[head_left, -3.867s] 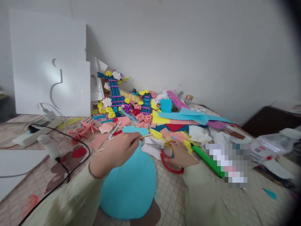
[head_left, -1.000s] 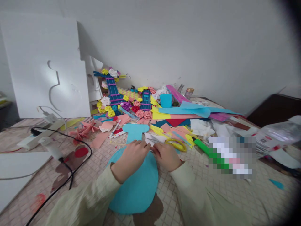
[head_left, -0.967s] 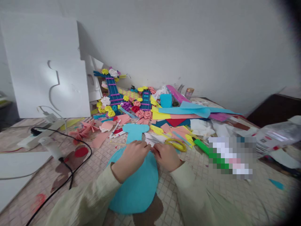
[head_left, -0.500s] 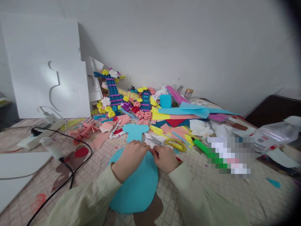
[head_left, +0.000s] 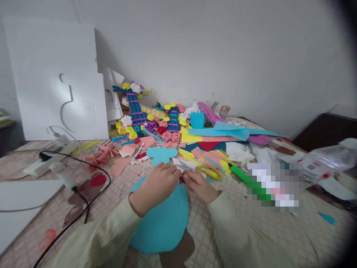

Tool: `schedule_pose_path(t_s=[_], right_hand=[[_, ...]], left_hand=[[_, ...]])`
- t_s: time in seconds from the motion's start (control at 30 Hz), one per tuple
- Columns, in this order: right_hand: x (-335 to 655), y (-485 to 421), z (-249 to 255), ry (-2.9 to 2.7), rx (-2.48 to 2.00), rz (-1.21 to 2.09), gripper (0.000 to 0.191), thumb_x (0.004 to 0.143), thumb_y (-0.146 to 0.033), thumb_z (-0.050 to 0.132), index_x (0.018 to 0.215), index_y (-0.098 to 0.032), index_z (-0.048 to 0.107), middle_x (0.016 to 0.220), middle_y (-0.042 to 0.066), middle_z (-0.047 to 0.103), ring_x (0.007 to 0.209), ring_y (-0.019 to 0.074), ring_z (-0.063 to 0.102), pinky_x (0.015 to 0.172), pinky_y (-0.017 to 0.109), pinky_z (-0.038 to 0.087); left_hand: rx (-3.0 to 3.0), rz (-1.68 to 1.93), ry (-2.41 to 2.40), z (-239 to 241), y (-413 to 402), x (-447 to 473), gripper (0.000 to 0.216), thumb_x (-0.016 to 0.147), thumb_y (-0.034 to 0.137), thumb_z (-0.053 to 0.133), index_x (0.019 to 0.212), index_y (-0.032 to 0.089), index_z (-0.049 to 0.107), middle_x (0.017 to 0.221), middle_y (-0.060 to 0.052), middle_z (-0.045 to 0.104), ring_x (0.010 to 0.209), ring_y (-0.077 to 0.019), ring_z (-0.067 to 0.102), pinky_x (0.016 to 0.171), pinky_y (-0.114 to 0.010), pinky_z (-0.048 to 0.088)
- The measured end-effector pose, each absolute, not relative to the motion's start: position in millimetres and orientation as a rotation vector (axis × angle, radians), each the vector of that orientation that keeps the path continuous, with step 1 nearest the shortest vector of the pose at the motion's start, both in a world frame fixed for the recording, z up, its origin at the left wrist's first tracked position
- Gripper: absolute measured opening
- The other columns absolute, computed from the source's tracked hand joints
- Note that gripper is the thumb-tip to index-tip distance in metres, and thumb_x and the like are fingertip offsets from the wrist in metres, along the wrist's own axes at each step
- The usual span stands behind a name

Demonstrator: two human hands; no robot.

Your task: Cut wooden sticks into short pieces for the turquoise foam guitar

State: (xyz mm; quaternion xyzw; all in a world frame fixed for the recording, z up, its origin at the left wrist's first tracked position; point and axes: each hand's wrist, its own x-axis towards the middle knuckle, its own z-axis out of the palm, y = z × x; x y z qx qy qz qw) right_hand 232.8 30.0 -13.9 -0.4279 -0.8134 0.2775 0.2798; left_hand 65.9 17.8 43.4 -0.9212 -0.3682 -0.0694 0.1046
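Observation:
My left hand [head_left: 154,186] and my right hand [head_left: 198,185] meet fingertip to fingertip over the far edge of a large round turquoise paper piece [head_left: 164,223]. Both hands are closed in a pinch on something small that I cannot make out. A turquoise paper cutout [head_left: 161,154] lies just beyond the fingers. Yellow-handled scissors [head_left: 208,171] rest right of my right hand.
A heap of coloured paper, paper flowers and blue ladder-like pieces [head_left: 135,108] fills the back of the table. A white glue gun [head_left: 61,175] with a black cable and a power strip [head_left: 46,160] lie at left. White foam boards [head_left: 60,85] lean on the wall. A green marker [head_left: 240,174] lies right.
About four seconds ago my left hand held a thin stick and my right hand lay on red scissors. Since then both hands have come together over the turquoise round; lately they shifted only slightly.

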Motion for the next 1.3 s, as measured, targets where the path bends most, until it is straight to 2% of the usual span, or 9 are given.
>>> schedule_pose_path(t_s=[0.13,0.2,0.27,0.43,0.53,0.7,0.93,1.13,1.3], right_hand=[[235.8,24.4,-13.2,-1.739,-0.847,1.384,0.043,0.087,-0.052,0.029,0.071,-0.017,0.049,0.051,-0.006,0.034,0.042,0.0075,0.031,0.040,0.021,0.024],[236.6,22.2,-12.7,-1.653,-0.851,1.435,0.043,0.086,-0.051,0.032,0.070,-0.016,0.051,0.051,-0.005,0.033,0.042,0.0073,0.031,0.039,0.021,0.023],[237.5,21.5,-11.2,-1.678,-0.922,1.248,0.039,0.087,-0.047,0.035,0.072,-0.016,0.054,0.052,-0.004,0.038,0.044,0.0080,0.035,0.041,0.021,0.026],[237.0,23.0,-11.4,-1.978,-0.999,0.443,0.022,0.085,-0.034,0.046,0.090,-0.016,0.058,0.071,0.003,0.059,0.059,0.0123,0.051,0.056,0.024,0.039],[234.7,23.9,-15.6,-2.097,-0.995,0.202,0.022,0.087,-0.031,0.043,0.086,-0.016,0.059,0.075,0.006,0.062,0.067,0.0148,0.056,0.061,0.025,0.040],[232.7,26.0,-20.2,-2.218,-1.166,0.086,0.024,0.089,-0.030,0.039,0.084,-0.016,0.058,0.080,0.006,0.063,0.074,0.0158,0.058,0.063,0.024,0.039],[231.4,27.1,-19.6,-2.215,-1.401,-0.057,0.032,0.087,-0.031,0.042,0.064,-0.015,0.057,0.065,0.004,0.061,0.061,0.0139,0.055,0.055,0.025,0.028],[224.2,26.7,-21.2,-2.245,-1.551,-0.096,0.021,0.082,-0.024,0.045,0.069,-0.016,0.059,0.069,0.004,0.065,0.060,0.0141,0.056,0.050,0.026,0.020],[220.4,28.9,-27.6,-2.243,-1.542,-0.121,0.020,0.081,-0.022,0.044,0.070,-0.016,0.059,0.066,0.004,0.064,0.057,0.0141,0.055,0.050,0.026,0.019]], left_hand=[[-2.778,-0.290,-1.057,59.1,18.1,60.4,0.017,0.089,0.028,0.039,0.096,0.018,0.052,0.084,-0.002,0.060,0.078,-0.0189,0.055,0.065,-0.032,0.038],[-2.805,-0.270,-1.074,63.5,18.6,57.9,0.020,0.090,0.030,0.037,0.097,0.018,0.051,0.083,-0.001,0.061,0.075,-0.0175,0.056,0.062,-0.029,0.038],[-2.796,-0.226,-1.113,65.4,19.3,56.2,0.022,0.091,0.030,0.033,0.093,0.018,0.053,0.081,-0.001,0.060,0.072,-0.0169,0.057,0.059,-0.028,0.038],[-2.757,-0.090,-1.111,62.6,19.9,55.6,0.017,0.089,0.021,0.037,0.088,0.018,0.054,0.080,-0.002,0.060,0.071,-0.0173,0.056,0.057,-0.027,0.038],[-2.805,-0.044,-1.055,57.7,19.9,56.0,0.016,0.086,0.012,0.039,0.090,0.017,0.054,0.083,-0.003,0.059,0.073,-0.0168,0.056,0.059,-0.027,0.040],[-2.854,-0.024,-1.097,47.8,22.4,55.7,0.020,0.084,0.008,0.036,0.090,0.015,0.054,0.082,-0.005,0.057,0.074,-0.0175,0.054,0.061,-0.028,0.042],[-2.863,-0.085,-1.167,29.6,26.3,60.1,0.025,0.082,0.004,0.035,0.095,0.016,0.053,0.084,-0.005,0.059,0.076,-0.0178,0.057,0.062,-0.029,0.044],[-2.820,-0.101,-1.262,24.2,24.5,64.4,0.023,0.085,0.008,0.035,0.098,0.016,0.053,0.085,-0.006,0.061,0.078,-0.0192,0.059,0.064,-0.030,0.046],[-2.777,-0.083,-1.308,27.8,20.1,67.7,0.022,0.085,0.008,0.036,0.096,0.016,0.053,0.084,-0.006,0.062,0.076,-0.0206,0.060,0.061,-0.031,0.046]])
